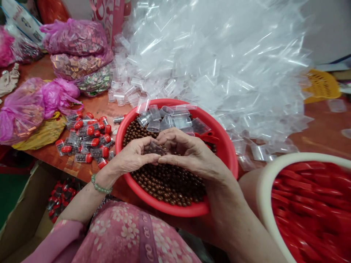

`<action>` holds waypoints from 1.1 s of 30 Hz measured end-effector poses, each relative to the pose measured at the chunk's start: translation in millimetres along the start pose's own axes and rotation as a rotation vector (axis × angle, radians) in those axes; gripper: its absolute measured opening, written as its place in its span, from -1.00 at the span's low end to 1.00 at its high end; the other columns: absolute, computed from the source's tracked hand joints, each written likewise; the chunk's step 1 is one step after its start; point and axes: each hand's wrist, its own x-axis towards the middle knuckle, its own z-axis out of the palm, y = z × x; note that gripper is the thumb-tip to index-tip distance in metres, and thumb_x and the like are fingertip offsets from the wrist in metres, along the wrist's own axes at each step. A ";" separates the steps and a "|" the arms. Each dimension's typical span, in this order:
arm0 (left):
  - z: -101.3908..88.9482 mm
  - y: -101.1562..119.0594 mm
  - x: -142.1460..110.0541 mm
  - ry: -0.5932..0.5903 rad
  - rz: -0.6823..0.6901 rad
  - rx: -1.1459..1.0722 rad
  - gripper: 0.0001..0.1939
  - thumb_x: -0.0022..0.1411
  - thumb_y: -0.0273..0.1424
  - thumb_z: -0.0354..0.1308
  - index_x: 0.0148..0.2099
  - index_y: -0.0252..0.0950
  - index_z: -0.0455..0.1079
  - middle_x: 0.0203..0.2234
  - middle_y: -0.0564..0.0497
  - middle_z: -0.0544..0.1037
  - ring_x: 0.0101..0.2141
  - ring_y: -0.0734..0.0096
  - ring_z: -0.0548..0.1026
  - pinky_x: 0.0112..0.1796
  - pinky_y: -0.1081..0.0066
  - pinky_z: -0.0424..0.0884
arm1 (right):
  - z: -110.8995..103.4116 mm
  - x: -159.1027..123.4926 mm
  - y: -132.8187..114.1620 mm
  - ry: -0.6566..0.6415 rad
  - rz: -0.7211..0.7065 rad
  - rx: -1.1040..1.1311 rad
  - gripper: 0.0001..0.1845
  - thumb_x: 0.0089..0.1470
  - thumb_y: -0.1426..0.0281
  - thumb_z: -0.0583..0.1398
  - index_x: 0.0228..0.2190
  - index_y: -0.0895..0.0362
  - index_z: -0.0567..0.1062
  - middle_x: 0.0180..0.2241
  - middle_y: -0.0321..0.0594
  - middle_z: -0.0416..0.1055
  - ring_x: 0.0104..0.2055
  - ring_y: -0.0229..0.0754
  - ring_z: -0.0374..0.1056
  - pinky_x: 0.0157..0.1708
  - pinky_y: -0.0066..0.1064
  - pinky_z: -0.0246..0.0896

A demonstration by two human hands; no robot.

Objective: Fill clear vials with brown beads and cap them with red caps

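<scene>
Above a red plastic basin (pixel 223 157), my left hand (pixel 134 155) and my right hand (pixel 189 151) meet around a small clear plastic tube (pixel 156 148) filled with dark brown beads. Both hands grip it, and their fingers hide its ends. Many loose brown beads (pixel 167 186) fill the basin below my hands. Several empty clear tubes (pixel 167 122) lie on the beads at the far side of the basin. A green bead bracelet (pixel 100 185) circles my left wrist.
A huge heap of clear tubes (pixel 214 62) rises behind the basin. Red-capped filled tubes (pixel 85 138) lie on the orange table (pixel 46 67) at left, beside bulging pink bags (pixel 74 36). A cream basin of red caps (pixel 309 208) sits at lower right, and a cardboard box (pixel 22 208) at lower left.
</scene>
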 end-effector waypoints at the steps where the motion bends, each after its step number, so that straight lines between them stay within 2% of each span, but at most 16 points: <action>1: 0.2 0.5 0.2 0.006 0.006 -0.011 -0.68 0.02 -0.34 0.36 -0.20 -0.36 0.42 -0.38 0.05 0.50 -0.36 0.53 0.44 -0.27 0.49 0.34 | 0.7 -0.4 -0.1 -0.004 0.015 0.020 -0.66 -0.07 0.28 0.39 -0.24 0.05 0.46 -0.26 -0.28 0.33 -0.38 -0.31 0.26 -0.40 -0.43 0.23; 6: 1.6 3.6 -2.5 0.098 0.065 -0.093 -0.62 -0.01 -0.32 0.39 -0.16 -0.33 0.40 -0.32 0.02 0.54 -0.29 0.47 0.50 -0.19 0.44 0.38 | 3.0 -5.5 -1.1 -0.015 0.072 0.132 -0.43 -0.05 0.25 0.38 0.01 -0.04 0.38 -0.22 -0.26 0.33 -0.38 -0.31 0.31 -0.37 -0.39 0.35; 9: 2.5 5.3 -6.5 0.081 0.068 -0.085 -0.68 0.02 -0.34 0.38 -0.21 -0.33 0.38 -0.34 0.01 0.56 -0.31 0.48 0.52 -0.19 0.44 0.38 | 2.3 -8.6 -1.7 0.005 0.059 0.138 -0.38 -0.05 0.24 0.39 0.05 -0.08 0.38 -0.14 -0.23 0.34 -0.35 -0.30 0.35 -0.32 -0.38 0.39; 15: 3.8 9.7 -4.7 0.047 0.075 -0.075 -0.74 0.07 -0.40 0.34 -0.21 -0.33 0.38 -0.38 0.03 0.57 -0.34 0.51 0.53 -0.21 0.48 0.39 | -0.9 -11.7 -2.9 0.043 0.053 0.133 -0.43 -0.07 0.28 0.40 0.01 -0.06 0.44 -0.17 -0.24 0.38 -0.34 -0.28 0.38 -0.33 -0.37 0.39; 17: 4.0 11.8 -3.1 0.051 0.092 -0.055 -0.76 0.07 -0.41 0.33 -0.21 -0.32 0.39 -0.36 0.03 0.58 -0.32 0.50 0.54 -0.20 0.47 0.40 | -4.3 -12.0 -3.1 0.136 0.038 0.127 -0.48 -0.08 0.30 0.40 -0.03 -0.07 0.47 -0.15 -0.24 0.41 -0.36 -0.29 0.37 -0.36 -0.39 0.37; 20: 3.5 15.2 -2.8 0.034 0.076 -0.005 -0.78 0.06 -0.44 0.34 -0.22 -0.34 0.43 -0.35 0.02 0.58 -0.28 0.48 0.55 -0.15 0.45 0.40 | -16.3 -12.6 0.3 0.421 0.015 0.051 -0.63 -0.04 0.29 0.37 -0.13 -0.04 0.53 -0.18 -0.26 0.48 -0.40 -0.30 0.37 -0.38 -0.41 0.35; 23: 0.6 18.2 -3.2 0.035 0.077 0.009 -0.79 0.10 -0.41 0.32 -0.20 -0.33 0.45 -0.33 0.00 0.60 -0.26 0.47 0.56 -0.12 0.43 0.42 | -37.8 -16.0 8.3 0.685 0.042 -0.100 -0.79 0.02 0.28 0.30 -0.24 0.01 0.54 -0.33 -0.28 0.51 -0.46 -0.27 0.36 -0.42 -0.38 0.33; 25: -1.8 19.3 -2.4 0.034 0.079 0.046 -0.80 0.10 -0.41 0.33 -0.20 -0.34 0.46 -0.32 -0.01 0.60 -0.27 0.47 0.56 -0.12 0.44 0.42 | -53.5 -21.6 13.7 0.739 0.085 -0.250 -0.83 0.04 0.29 0.27 -0.28 0.04 0.54 -0.47 -0.31 0.46 -0.51 -0.25 0.33 -0.47 -0.38 0.28; 27: -3.1 19.3 -0.9 0.053 0.083 0.076 -0.80 0.10 -0.40 0.33 -0.21 -0.35 0.46 -0.32 -0.01 0.61 -0.27 0.46 0.56 -0.13 0.45 0.42 | -65.3 -29.1 17.0 0.692 0.126 -0.435 -0.85 0.05 0.31 0.23 -0.30 0.07 0.54 -0.53 -0.31 0.43 -0.51 -0.23 0.33 -0.46 -0.36 0.25; 29: -2.3 18.9 0.7 0.088 0.086 0.087 -0.79 0.10 -0.40 0.33 -0.21 -0.34 0.45 -0.34 -0.01 0.61 -0.28 0.45 0.56 -0.14 0.44 0.42 | -70.4 -35.8 17.8 0.569 0.171 -0.633 -0.86 0.05 0.33 0.21 -0.33 0.09 0.55 -0.48 -0.27 0.48 -0.44 -0.18 0.37 -0.40 -0.33 0.25; 33: 3.0 17.8 3.2 0.074 0.037 0.113 -0.79 0.11 -0.41 0.31 -0.19 -0.34 0.46 -0.32 -0.02 0.61 -0.26 0.42 0.56 -0.11 0.40 0.41 | -65.2 -41.6 17.4 0.322 0.243 -0.904 -0.86 0.08 0.37 0.19 -0.33 0.12 0.55 -0.37 -0.16 0.52 -0.34 -0.09 0.42 -0.33 -0.28 0.24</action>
